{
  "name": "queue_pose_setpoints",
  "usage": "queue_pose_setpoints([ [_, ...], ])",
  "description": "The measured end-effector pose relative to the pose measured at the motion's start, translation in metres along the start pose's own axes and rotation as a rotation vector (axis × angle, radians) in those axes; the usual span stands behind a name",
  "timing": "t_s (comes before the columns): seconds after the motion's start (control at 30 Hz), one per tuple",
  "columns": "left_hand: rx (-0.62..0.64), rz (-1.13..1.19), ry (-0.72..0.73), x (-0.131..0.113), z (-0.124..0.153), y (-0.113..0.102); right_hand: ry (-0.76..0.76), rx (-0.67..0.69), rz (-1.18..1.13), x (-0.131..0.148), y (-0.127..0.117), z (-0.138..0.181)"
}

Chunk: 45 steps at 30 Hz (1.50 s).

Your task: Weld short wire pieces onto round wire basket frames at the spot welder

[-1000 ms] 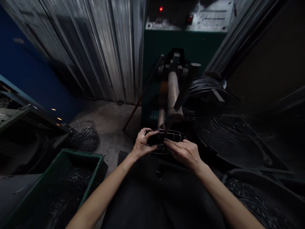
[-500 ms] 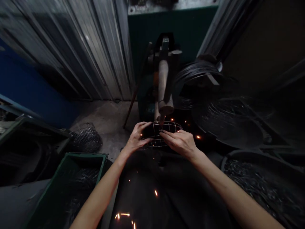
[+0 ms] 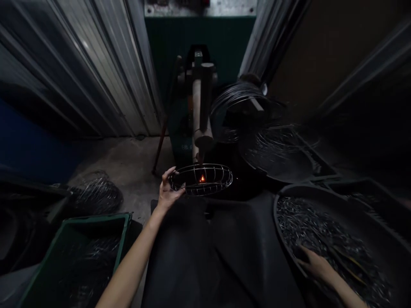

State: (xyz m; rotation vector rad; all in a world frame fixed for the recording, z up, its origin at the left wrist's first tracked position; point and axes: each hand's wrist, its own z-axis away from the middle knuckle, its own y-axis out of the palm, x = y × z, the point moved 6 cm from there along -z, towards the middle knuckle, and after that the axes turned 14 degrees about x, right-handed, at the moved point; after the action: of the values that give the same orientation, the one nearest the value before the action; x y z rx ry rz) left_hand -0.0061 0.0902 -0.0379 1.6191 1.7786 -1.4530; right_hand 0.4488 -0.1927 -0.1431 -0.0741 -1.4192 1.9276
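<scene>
My left hand (image 3: 169, 190) grips the left side of a round wire basket (image 3: 221, 186), fingers above and thumb below its rim. The basket is tilted under the tip of a spot welder's upper arm (image 3: 204, 137), and a small orange glow (image 3: 202, 178) shows inside it. Down at the right, my right hand (image 3: 316, 265) is over the near left side of a wide dark pan (image 3: 278, 226) of small metal pieces (image 3: 317, 226). Its fingers look apart and somewhat blurred, with nothing visible in them.
A green crate (image 3: 123, 239) with wire parts stands at the left, beside a wire bundle (image 3: 99, 194) on the floor. Coiled wire (image 3: 240, 96) and another dark tray (image 3: 272, 160) with wire rings lie right of the welder. Corrugated metal panels (image 3: 105, 64) rise behind.
My right hand has left the basket and moved down right to the pan. The flying sparks have faded to one glow. My left hand still grips the basket; the view has shifted right.
</scene>
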Motion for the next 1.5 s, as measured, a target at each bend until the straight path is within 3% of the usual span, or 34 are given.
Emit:
queue_pose_setpoints([
  [0.1,0.088,-0.005,0.076,-0.019,0.009,0.006,0.061,0.093,-0.091,-0.016,0.019,0.003],
  [0.2,0.131,-0.048,0.082,-0.036,0.014,0.010,0.062,0.076,-0.107,-0.013,0.017,0.008],
  [0.4,0.150,-0.177,-0.001,-0.042,0.018,0.009,-0.041,-0.163,-0.116,0.012,-0.008,0.025],
  [0.6,0.313,-0.236,0.014,-0.030,0.025,0.016,0.074,-0.322,-0.093,-0.012,-0.026,0.044],
  [0.67,0.326,-0.235,-0.009,-0.029,0.024,0.015,0.087,-0.374,-0.094,-0.006,-0.038,0.055],
  [0.8,0.276,-0.239,-0.111,-0.035,0.027,0.013,-0.002,-0.558,-0.177,0.050,-0.058,0.081],
  [0.87,0.247,-0.210,-0.120,-0.038,0.028,0.015,-0.144,-0.580,-0.251,0.085,-0.051,0.085],
  [0.97,0.235,-0.189,-0.119,-0.040,0.024,0.019,-0.425,-0.364,-0.334,0.133,-0.017,0.073],
  [1.03,0.242,-0.220,-0.099,-0.045,0.019,0.021,-0.501,-0.215,-0.387,0.157,-0.001,0.061],
  [1.13,0.257,-0.261,-0.088,-0.055,0.013,0.024,-0.496,-0.093,-0.497,0.200,-0.007,0.049],
  [1.23,0.284,-0.325,-0.080,-0.065,0.008,0.029,-0.682,0.023,-0.536,0.267,-0.030,0.046],
  [1.3,0.311,-0.378,-0.061,-0.070,0.006,0.033,-0.831,0.040,-0.479,0.308,-0.042,0.042],
  [1.37,0.323,-0.413,-0.048,-0.073,0.004,0.034,-0.946,-0.030,-0.312,0.336,-0.048,0.037],
  [1.5,0.280,-0.402,-0.044,-0.076,0.002,0.025,-1.133,-0.245,0.195,0.361,-0.040,0.037],
])
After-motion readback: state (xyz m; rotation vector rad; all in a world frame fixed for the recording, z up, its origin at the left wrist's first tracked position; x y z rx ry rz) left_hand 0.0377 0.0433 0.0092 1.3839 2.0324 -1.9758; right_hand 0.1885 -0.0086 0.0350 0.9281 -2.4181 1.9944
